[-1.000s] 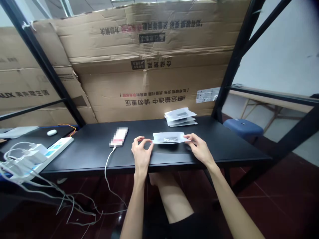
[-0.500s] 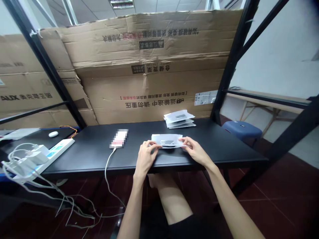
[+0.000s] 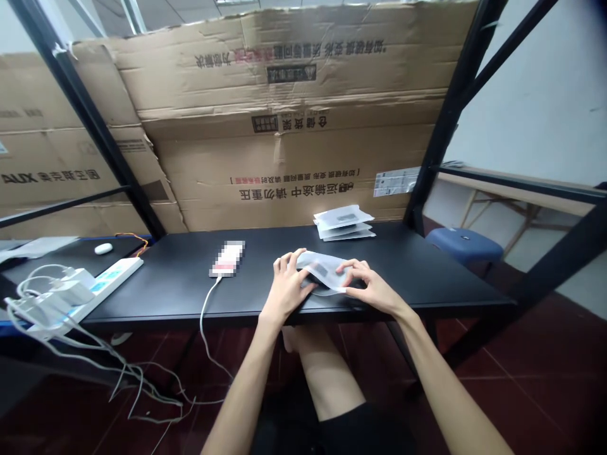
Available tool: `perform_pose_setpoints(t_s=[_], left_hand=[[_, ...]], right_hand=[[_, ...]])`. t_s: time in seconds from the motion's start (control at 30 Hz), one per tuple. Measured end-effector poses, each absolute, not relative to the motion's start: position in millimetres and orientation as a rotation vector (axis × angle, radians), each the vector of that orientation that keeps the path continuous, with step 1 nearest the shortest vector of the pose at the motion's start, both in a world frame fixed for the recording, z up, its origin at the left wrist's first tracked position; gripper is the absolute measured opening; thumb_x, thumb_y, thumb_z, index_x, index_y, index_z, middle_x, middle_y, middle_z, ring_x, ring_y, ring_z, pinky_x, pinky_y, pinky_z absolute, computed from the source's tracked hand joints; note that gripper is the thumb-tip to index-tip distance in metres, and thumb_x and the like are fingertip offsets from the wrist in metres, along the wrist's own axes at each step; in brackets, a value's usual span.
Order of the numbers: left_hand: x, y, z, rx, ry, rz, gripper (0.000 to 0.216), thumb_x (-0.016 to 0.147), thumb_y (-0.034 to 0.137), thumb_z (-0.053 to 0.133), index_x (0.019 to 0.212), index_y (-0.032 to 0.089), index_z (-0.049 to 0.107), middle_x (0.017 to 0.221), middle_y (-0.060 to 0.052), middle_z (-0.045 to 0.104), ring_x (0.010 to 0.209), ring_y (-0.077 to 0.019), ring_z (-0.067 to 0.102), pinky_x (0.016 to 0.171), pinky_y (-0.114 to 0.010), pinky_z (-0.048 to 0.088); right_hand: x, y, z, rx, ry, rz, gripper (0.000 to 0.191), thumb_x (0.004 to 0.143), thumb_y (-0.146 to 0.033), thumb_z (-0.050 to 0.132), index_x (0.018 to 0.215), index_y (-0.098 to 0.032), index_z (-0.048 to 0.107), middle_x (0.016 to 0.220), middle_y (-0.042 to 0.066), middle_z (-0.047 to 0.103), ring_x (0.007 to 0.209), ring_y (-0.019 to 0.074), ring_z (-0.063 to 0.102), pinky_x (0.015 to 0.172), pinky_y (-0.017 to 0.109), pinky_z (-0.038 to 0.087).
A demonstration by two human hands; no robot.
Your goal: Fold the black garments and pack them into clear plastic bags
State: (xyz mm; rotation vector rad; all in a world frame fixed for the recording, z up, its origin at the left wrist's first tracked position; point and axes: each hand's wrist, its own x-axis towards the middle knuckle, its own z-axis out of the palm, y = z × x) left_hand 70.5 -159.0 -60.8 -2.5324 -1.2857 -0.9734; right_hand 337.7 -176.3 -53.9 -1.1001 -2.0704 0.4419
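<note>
A translucent white plastic bag (image 3: 324, 265) is held just above the front of the black table, its near side bent open. Something dark shows at its lower left, too small and covered to name. My left hand (image 3: 287, 283) pinches the bag's left end between thumb and fingers. At the right end, the thumb and curled fingers of my right hand (image 3: 368, 284) grip the film. Behind them lies a small stack of similar translucent bags (image 3: 342, 218), the top one with a dark patch in it.
A phone-like device (image 3: 227, 258), blurred out, lies left on the table (image 3: 190, 259) with a white cable (image 3: 205, 316) hanging off the edge. Farther left is a white power strip (image 3: 111, 281) with several plugs. Cardboard (image 3: 284, 151) walls the back; a blue stool (image 3: 465, 245) stands right.
The bag has gone from lying nearly flat to being tilted and bent, with its near side parted. My fingers have shifted and curled further around both ends.
</note>
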Motion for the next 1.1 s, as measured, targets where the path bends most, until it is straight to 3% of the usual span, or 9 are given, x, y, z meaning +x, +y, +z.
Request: perform_pose_setpoints(t_s=[0.1,0.17,0.23,0.3,0.4,0.63,0.83,0.97,1.1], left_hand=[[80,-147,-58,-2.587,-1.254,-0.945,0.042,0.087,0.022,0.082,0.128,0.028,0.076,0.161,-0.011,0.051,0.141,-0.0410,0.045,0.119,-0.064,0.036],[85,-143,-58,-2.601,-1.238,-0.918,0.035,0.088,0.018,0.078,0.122,0.025,0.078,0.157,-0.011,0.056,0.140,-0.0405,0.047,0.118,-0.062,0.039],[89,-142,-59,-2.591,-1.234,-0.907,0.028,0.091,0.016,0.073,0.117,0.024,0.080,0.153,-0.009,0.061,0.138,-0.0390,0.050,0.117,-0.060,0.041],[91,-143,-60,-2.566,-1.240,-0.921,0.024,0.093,0.016,0.070,0.112,0.024,0.081,0.150,-0.008,0.063,0.137,-0.0375,0.050,0.116,-0.058,0.042],[86,-148,-61,-2.537,-1.249,-0.946,0.027,0.091,0.012,0.067,0.110,0.025,0.080,0.153,-0.006,0.061,0.139,-0.0358,0.049,0.118,-0.057,0.041],[65,-166,-60,-2.548,-1.274,-1.008,0.042,0.085,0.005,0.067,0.116,0.031,0.079,0.158,-0.001,0.055,0.142,-0.0339,0.043,0.121,-0.056,0.035],[51,-173,-57,-2.654,-1.334,-1.133,0.036,0.087,0.009,0.068,0.114,0.031,0.077,0.144,-0.003,0.063,0.135,-0.0292,0.050,0.117,-0.049,0.039],[50,-173,-56,-2.720,-1.464,-1.101,0.032,0.085,0.010,0.069,0.112,0.027,0.072,0.122,-0.004,0.071,0.118,-0.0268,0.058,0.106,-0.044,0.046],[51,-171,-57,-2.598,-1.668,-1.049,0.029,0.084,0.013,0.069,0.110,0.026,0.068,0.114,-0.005,0.069,0.112,-0.0280,0.057,0.101,-0.044,0.046]], right_hand=[[334,-180,-55,-1.148,-2.101,0.348,0.021,0.092,-0.043,0.076,0.079,-0.026,0.078,0.136,0.007,0.069,0.118,0.0321,0.060,0.110,0.062,0.045],[332,-182,-54,-1.165,-2.124,0.302,0.021,0.093,-0.049,0.076,0.087,-0.029,0.080,0.147,0.007,0.065,0.132,0.0364,0.054,0.114,0.066,0.040],[332,-182,-54,-1.145,-2.153,0.322,0.032,0.095,-0.059,0.070,0.111,-0.033,0.081,0.158,0.005,0.059,0.148,0.0382,0.045,0.122,0.067,0.031],[332,-179,-54,-1.124,-2.159,0.442,0.053,0.102,-0.066,0.054,0.142,-0.035,0.069,0.166,0.005,0.052,0.156,0.0356,0.038,0.128,0.063,0.025],[329,-174,-53,-1.181,-2.092,0.674,0.068,0.108,-0.068,0.033,0.163,-0.031,0.049,0.170,0.005,0.046,0.158,0.0319,0.040,0.131,0.054,0.028],[313,-172,-46,-1.350,-2.098,0.662,0.064,0.110,-0.067,0.022,0.164,-0.042,0.045,0.164,-0.005,0.053,0.151,0.0295,0.051,0.125,0.051,0.041],[309,-166,-61,-1.667,-2.120,0.338,0.069,0.113,-0.054,0.016,0.162,-0.019,0.051,0.170,0.008,0.045,0.160,0.0271,0.037,0.132,0.048,0.030],[309,-164,-69,-1.817,-2.083,0.193,0.067,0.113,-0.054,0.024,0.162,-0.018,0.051,0.172,0.011,0.042,0.161,0.0281,0.034,0.131,0.049,0.030],[318,-168,-74,-2.016,-1.983,0.025,0.066,0.111,-0.055,0.029,0.162,-0.019,0.050,0.172,0.013,0.043,0.161,0.0279,0.035,0.129,0.049,0.031]])
